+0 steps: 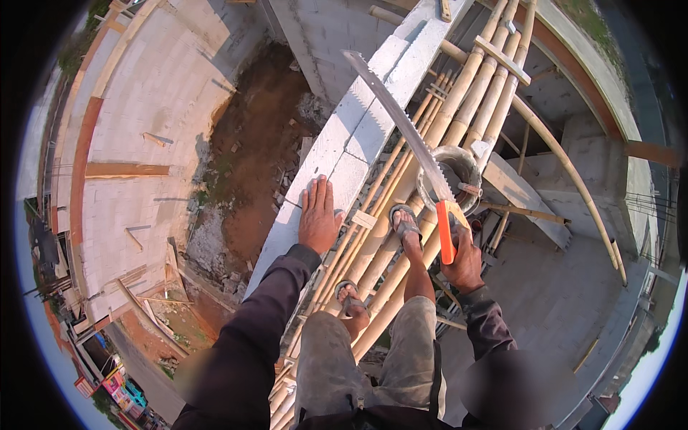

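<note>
My right hand (464, 264) is wrapped round the orange and tan handle of a hand saw (410, 132). Its long toothed blade slants up and to the left, with its tip above the pale block wall. On top of that wall of white blocks (342, 175), my left hand (320, 216) lies flat with fingers stretched out. A round bucket (459, 170), smeared with grey mortar, stands on the bamboo just past the saw's handle, partly hidden behind the blade.
I stand in sandals on a scaffold of bamboo poles (390, 287) running alongside the wall. Beyond the wall, far below, is a dirt floor (251, 158) with rubble. A wooden crosspiece (503, 60) lies over the poles ahead. Down on the right, a curved bamboo pole (573, 168) and a plank (527, 201) show.
</note>
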{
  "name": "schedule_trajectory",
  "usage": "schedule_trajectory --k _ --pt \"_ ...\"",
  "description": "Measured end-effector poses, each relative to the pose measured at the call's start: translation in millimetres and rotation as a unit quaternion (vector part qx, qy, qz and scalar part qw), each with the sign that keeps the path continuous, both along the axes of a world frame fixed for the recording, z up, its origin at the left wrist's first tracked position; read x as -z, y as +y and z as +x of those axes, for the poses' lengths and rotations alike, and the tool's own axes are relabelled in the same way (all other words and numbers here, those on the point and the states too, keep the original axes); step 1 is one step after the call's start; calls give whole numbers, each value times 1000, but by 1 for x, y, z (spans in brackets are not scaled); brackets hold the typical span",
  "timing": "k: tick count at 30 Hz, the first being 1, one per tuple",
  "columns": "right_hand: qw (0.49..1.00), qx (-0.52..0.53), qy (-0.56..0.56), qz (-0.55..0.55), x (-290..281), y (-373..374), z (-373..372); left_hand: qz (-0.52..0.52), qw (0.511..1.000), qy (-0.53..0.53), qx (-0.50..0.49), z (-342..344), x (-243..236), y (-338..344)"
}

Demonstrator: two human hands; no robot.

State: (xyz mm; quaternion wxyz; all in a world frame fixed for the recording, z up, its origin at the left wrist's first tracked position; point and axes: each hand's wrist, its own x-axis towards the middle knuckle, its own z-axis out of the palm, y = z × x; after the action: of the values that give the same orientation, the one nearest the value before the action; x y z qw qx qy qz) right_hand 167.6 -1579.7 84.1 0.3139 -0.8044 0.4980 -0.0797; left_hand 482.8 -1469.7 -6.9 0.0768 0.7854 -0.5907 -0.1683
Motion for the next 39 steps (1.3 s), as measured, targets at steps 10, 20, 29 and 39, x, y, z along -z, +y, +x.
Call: schedule_trajectory --k 10,20,29,39 --pt "993 -109 36 -37 34 85 -24 -203 964 52 -161 19 25 -40" --pt "986 -87 13 -143 89 150 -43 -39 993 -59 -96 21 30 -2" --pt "967 -140 72 -198 114 98 30 -91 985 -111 -96 14 34 2" --pt "975 -129 86 -159 116 80 34 -80 984 -135 -88 11 37 1"
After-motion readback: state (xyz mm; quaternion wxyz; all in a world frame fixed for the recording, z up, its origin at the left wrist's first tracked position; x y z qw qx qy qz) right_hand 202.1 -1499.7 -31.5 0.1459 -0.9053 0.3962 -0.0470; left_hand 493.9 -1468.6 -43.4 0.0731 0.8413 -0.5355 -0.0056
